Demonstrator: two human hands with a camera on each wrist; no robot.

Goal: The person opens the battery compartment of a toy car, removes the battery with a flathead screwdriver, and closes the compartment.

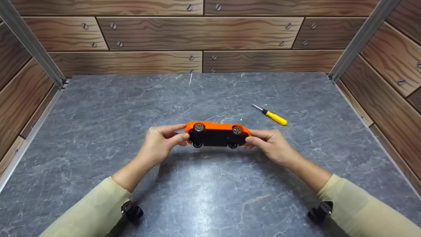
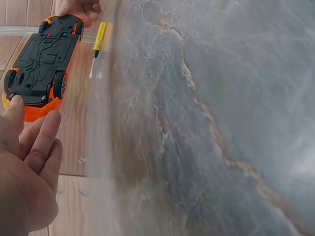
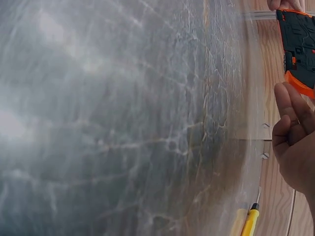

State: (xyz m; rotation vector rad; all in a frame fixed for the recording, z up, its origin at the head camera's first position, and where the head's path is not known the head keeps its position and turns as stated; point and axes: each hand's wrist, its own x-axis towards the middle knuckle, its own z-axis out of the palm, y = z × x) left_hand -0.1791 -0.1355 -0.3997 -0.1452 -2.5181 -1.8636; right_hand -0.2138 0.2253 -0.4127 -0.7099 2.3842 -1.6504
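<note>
An orange toy car (image 1: 217, 126) is held up between both hands, turned so that its black underside (image 2: 43, 61) and wheels show. My left hand (image 1: 158, 142) pinches one end, with the thumb on the underside and fingers along the orange body. At the opposite end my right hand (image 1: 273, 144) pinches the car the same way. In the right wrist view, part of the car (image 3: 299, 49) is cut off by the frame edge, and the right hand (image 3: 298, 130) sits below it.
A screwdriver (image 1: 275, 118) with a yellow handle lies on the grey marbled table (image 1: 98, 108), behind the car and to the right. Tiny pale bits lie near it. Wood-patterned panels (image 1: 200, 33) with printed screws surround the table at the back and sides.
</note>
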